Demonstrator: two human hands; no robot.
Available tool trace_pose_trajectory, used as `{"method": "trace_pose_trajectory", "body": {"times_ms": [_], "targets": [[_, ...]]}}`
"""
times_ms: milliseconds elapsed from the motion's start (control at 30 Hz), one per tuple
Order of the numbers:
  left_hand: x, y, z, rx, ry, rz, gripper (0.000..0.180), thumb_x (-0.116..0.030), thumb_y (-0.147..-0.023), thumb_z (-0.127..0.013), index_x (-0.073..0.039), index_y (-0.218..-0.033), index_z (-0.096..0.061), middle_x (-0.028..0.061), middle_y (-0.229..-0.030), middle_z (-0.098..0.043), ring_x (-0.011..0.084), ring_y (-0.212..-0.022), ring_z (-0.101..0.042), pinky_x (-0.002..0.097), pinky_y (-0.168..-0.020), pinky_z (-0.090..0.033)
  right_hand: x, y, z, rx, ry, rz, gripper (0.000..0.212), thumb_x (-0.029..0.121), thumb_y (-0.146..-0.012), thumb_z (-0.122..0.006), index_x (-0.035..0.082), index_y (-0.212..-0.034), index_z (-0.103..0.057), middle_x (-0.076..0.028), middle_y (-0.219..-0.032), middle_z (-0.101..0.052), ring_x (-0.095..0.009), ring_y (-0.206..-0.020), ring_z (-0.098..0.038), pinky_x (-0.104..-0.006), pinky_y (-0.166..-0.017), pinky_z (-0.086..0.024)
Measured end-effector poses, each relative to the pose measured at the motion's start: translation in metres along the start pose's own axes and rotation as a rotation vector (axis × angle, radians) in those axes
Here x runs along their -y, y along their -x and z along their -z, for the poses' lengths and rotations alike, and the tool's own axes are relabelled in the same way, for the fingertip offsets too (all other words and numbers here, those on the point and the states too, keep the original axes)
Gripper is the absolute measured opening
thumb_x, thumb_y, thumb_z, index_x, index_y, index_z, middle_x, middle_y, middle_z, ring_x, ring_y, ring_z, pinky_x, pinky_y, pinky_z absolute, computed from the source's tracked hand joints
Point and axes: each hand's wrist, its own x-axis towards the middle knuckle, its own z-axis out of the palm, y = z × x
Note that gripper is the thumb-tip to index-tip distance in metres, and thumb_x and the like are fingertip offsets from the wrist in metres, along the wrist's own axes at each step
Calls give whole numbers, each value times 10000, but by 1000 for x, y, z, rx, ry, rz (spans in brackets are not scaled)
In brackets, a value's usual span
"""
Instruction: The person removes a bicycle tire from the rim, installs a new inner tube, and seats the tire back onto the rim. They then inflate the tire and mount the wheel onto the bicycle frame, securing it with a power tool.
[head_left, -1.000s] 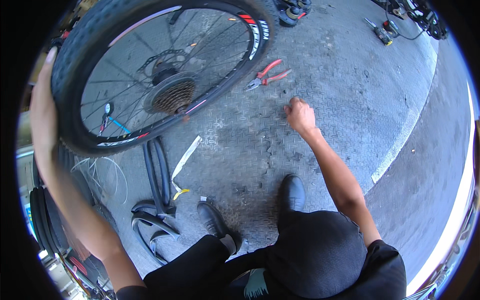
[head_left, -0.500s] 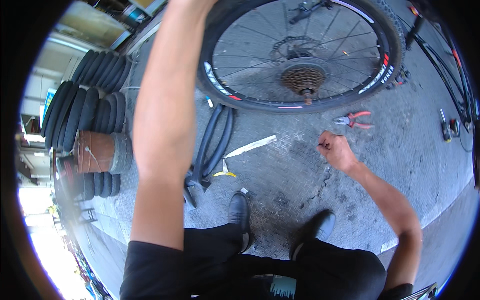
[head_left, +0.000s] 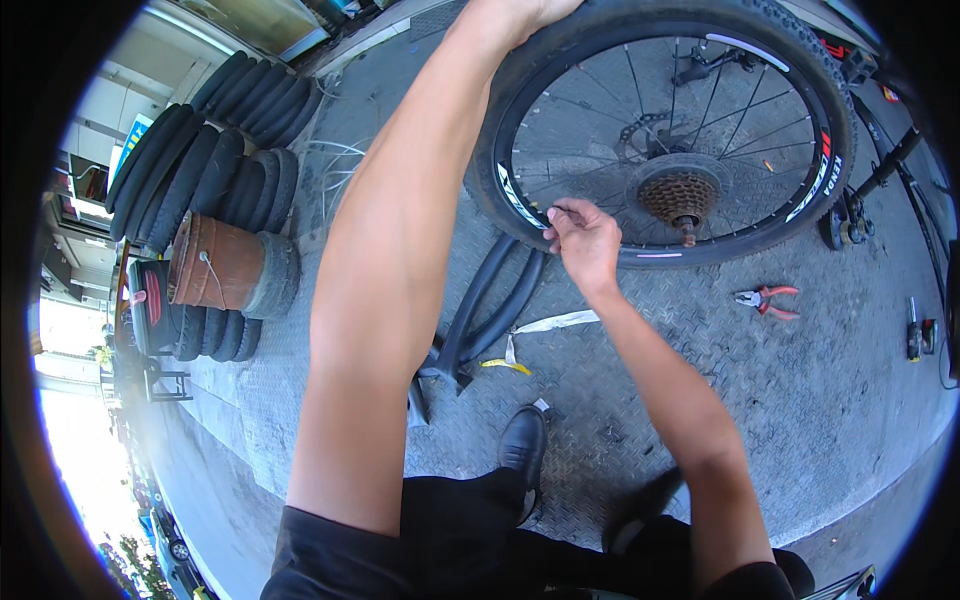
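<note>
A bicycle wheel point(head_left: 655, 262) with a black knobbly tyre, a rusty sprocket cassette point(head_left: 680, 196) and a brake disc stands tilted in front of me. My left hand point(head_left: 535, 14) grips the tyre at its upper left; the fingers are largely hidden at the picture's top edge. At the lower left of the rim is my right hand point(head_left: 585, 243), its thumb and fingertips pinched together against the rim. Whatever small thing lies between those fingertips I cannot make out. Red-handled pliers point(head_left: 768, 300) lie on the floor, right of the wheel's lower edge.
Black inner tube point(head_left: 490, 300) and a white strip point(head_left: 556, 321) with a yellow end lie on the patterned metal floor point(head_left: 640, 420). Stacked tyres point(head_left: 170, 180) and a brown bucket point(head_left: 213, 262) stand at left. A black bike frame point(head_left: 900, 165) and a tool point(head_left: 913, 330) are at far right.
My right hand has moved up and left from over the floor to the wheel's rim. The view has shifted, so wheel and floor items appear farther right and lower. My left hand stays on the tyre.
</note>
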Motion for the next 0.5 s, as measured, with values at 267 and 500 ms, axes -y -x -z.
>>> {"method": "trace_pose_trajectory", "body": {"times_ms": [267, 500], "targets": [[2, 34, 13, -132, 194, 126, 584, -444, -1039, -605, 110, -1128, -768, 284, -981, -804, 331, -912, -775, 427, -943, -552, -26, -10, -24, 26, 6, -12, 198, 22, -1054, -686, -109, -1166, -784, -138, -900, -802, -156, -701, -773, -298, -573, -610], [10, 65, 38, -44, 244, 348, 607, -421, -999, -587, 174, -996, -708, 459, -1100, -684, 585, -1164, -687, 534, -1024, -527, -11, -6, -41, 190, 484, -93, 290, 141, -1096, -649, -90, -980, -779, -128, -778, -767, -198, -631, -775, -350, -543, -611]]}}
